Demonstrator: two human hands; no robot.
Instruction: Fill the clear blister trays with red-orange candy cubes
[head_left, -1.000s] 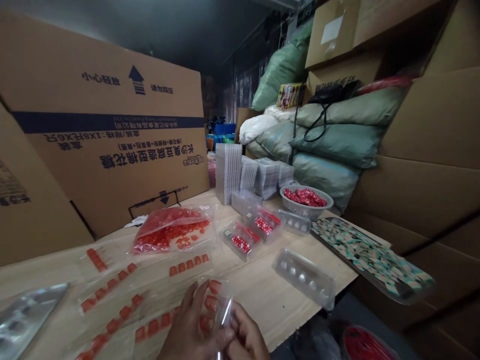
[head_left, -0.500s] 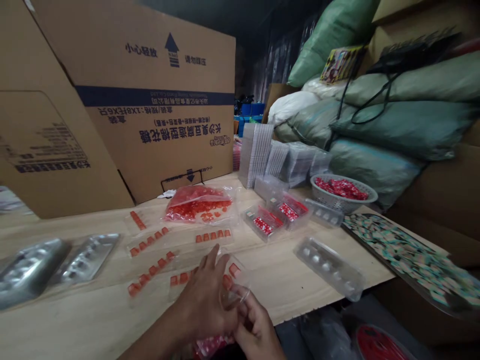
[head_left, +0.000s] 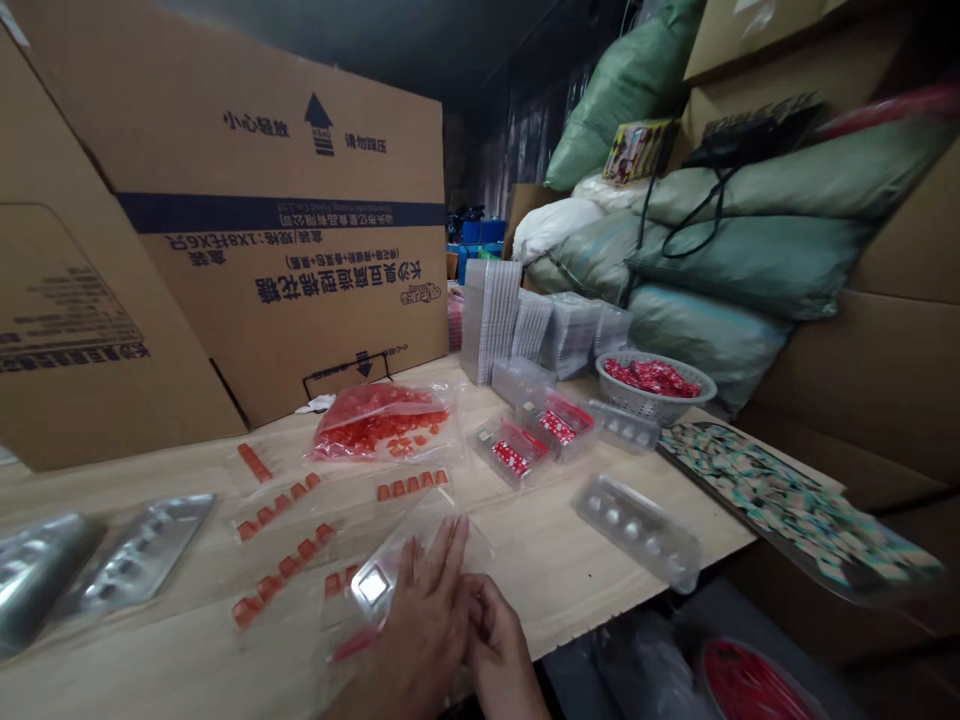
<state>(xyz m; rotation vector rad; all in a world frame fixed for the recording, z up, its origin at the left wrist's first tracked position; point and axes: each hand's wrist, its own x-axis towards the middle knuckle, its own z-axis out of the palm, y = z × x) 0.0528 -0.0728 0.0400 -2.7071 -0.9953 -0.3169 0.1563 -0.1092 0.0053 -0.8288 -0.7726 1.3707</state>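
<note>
My left hand and my right hand are together near the table's front edge. Between them they hold a clear plastic blister tray, tilted up toward me; the left fingers spread flat over it and the right fingers close on its right end. Under and left of the hands lie several clear trays with rows of small orange pieces. A clear bag of orange pieces lies further back.
Empty clear trays and two trays with red packets sit to the right. A basket of red packets, stacked clear trays, a board of small tiles, large cardboard boxes and sacks surround the wooden table.
The view has shifted slightly. My hands have turned the clear tray, which now tilts up with its cavity showing at the left of my left hand.
</note>
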